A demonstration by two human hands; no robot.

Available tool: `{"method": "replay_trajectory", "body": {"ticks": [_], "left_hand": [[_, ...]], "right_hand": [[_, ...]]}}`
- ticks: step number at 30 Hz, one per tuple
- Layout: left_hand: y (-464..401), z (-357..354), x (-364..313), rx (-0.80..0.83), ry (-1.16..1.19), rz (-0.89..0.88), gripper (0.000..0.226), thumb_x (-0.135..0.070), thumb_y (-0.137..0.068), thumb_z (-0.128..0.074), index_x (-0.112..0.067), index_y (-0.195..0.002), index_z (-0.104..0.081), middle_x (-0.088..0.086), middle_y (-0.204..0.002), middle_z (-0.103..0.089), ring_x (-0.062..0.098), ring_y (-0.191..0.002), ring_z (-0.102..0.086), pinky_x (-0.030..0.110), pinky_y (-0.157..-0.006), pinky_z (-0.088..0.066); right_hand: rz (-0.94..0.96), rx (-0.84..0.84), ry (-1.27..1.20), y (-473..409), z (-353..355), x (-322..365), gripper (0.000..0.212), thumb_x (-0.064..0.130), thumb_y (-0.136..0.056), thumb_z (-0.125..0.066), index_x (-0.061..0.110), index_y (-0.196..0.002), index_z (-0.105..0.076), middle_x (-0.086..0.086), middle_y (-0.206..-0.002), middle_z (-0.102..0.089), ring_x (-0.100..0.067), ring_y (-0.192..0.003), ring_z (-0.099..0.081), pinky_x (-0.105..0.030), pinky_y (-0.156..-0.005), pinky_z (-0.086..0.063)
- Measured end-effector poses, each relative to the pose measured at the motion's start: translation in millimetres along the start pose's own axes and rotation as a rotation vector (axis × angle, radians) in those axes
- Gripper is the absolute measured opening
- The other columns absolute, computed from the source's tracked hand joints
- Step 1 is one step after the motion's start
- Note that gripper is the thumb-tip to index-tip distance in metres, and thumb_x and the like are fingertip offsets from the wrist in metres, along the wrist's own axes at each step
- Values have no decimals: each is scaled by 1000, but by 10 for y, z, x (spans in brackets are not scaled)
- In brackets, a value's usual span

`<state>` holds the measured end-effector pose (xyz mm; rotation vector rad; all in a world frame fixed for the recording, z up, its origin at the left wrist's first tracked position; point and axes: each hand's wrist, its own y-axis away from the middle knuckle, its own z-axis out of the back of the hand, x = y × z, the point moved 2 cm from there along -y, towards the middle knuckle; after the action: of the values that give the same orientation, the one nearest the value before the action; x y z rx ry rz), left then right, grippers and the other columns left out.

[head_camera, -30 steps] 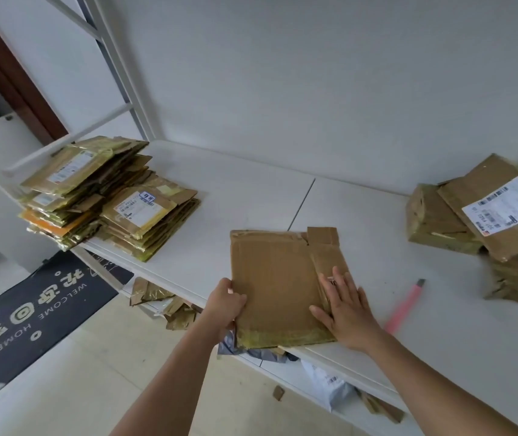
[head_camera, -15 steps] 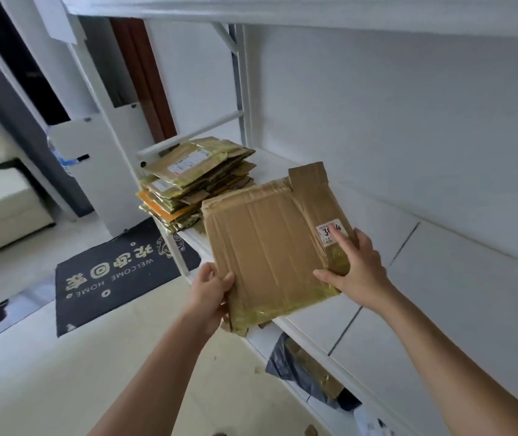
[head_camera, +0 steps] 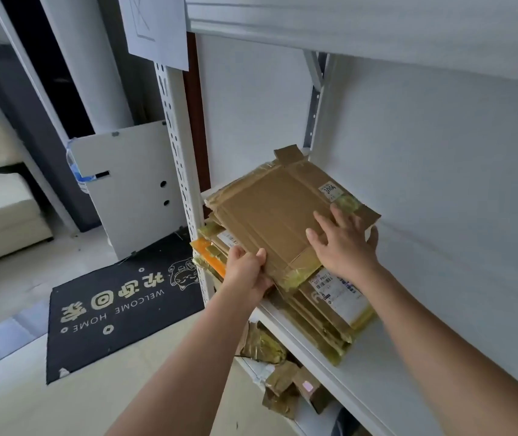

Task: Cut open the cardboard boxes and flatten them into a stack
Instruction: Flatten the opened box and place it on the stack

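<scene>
two hands set the flat box on the stack, shelf's left end: left hand grips its near edge, right hand presses flat. skewed, overhanging, it could slide off.

A flattened brown cardboard box lies at frame centre atop a stack of flattened brown cardboard boxes on the white metal shelf. The left hand holds its near-left corner; the right hand rests on its right part. A black rectangular doormat lies on the floor at lower left, with crumpled brown cardboard scraps on the level beneath the stack.
</scene>
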<state>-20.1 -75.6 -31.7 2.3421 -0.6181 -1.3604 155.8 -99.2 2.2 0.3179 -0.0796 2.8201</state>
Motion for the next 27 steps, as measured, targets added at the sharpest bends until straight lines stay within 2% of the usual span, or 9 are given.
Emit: {"method": "replay_trajectory", "body": {"ticks": [3, 7, 10, 13, 16, 18, 21, 23, 27], "left_hand": [[-368, -15, -159, 17, 41, 39, 22, 2, -102, -42, -11, -119, -46, 16, -118, -62, 31, -98, -66, 52, -72, -59], [-733, 4, -225, -11, 35, 117, 23, -1, -103, -43, -14, -122, -47, 15, -124, -60, 32, -109, -62, 53, -83, -55], [-906, 34, -198, -54, 38, 179, 30, -1, -102, -43, -17, -128, -46, 14, -127, -59, 32, -108, -61, 50, -78, -54], [-951, 71, -194, -91, -99, 224, 33, -6, -103, -46, -15, -135, -42, 15, -126, -59, 31, -104, -63, 45, -61, -58], [-955, 101, -247, -103, -448, 182, 29, -21, -103, -50, -10, -128, -44, 14, -108, -62, 29, -83, -69, 35, -47, -59], [-945, 107, -329, -131, -788, 110, 31, -31, -100, -56, -8, -120, -50, 13, -99, -64, 31, -76, -71, 38, -53, -61], [-964, 98, -460, -285, -1544, -167, 49, -47, -91, -65, -8, -117, -51, 9, -107, -64, 29, -96, -69, 35, -72, -54], [-970, 38, -564, -308, -1710, -362, 66, -44, -86, -71, -6, -131, -41, 11, -127, -55, 29, -118, -57, 36, -85, -48], [-1285, -14, -733, 3, -1857, -612, 74, -42, -84, -73, -11, -140, -35, 8, -149, -35, 28, -139, -30, 42, -112, -32]], "right_hand": [[-57, 40, 26, -341, -153, 223, 58, 62, -100, -17, 44, -154, -13, 5, -166, 0, -40, -149, 2, -63, -118, 1], [-107, 83, 40, -692, -364, 313, 57, 59, -101, -18, 43, -155, -6, 4, -166, 5, -43, -149, 4, -59, -118, -1], [-105, 98, 47, -878, -455, 335, 58, 60, -101, -18, 44, -155, -6, 4, -166, 3, -44, -148, 2, -59, -119, -2], [-67, 178, 96, -981, -591, 312, 59, 64, -99, -17, 46, -154, -7, 7, -165, -1, -45, -148, 0, -62, -117, -3], [-52, 280, 90, -985, -756, 248, 61, 68, -97, -16, 48, -154, -5, 10, -165, 6, -43, -149, 0, -66, -117, -7], [-56, 294, 63, -980, -806, 210, 61, 67, -97, -17, 48, -154, -5, 11, -165, 7, -43, -149, -1, -66, -117, -8], [-40, 265, 84, -993, -826, 222, 58, 63, -99, -21, 48, -154, -8, 10, -165, 6, -43, -148, -3, -67, -116, -7], [-34, 278, 103, -1055, -810, 253, 57, 62, -100, -22, 48, -154, -8, 10, -165, 5, -43, -148, -3, -67, -116, -5], [-33, 413, 38, -1185, -849, 207, 55, 60, -101, -19, 53, -152, -2, 15, -163, 15, -41, -149, 9, -67, -116, -2]]}}
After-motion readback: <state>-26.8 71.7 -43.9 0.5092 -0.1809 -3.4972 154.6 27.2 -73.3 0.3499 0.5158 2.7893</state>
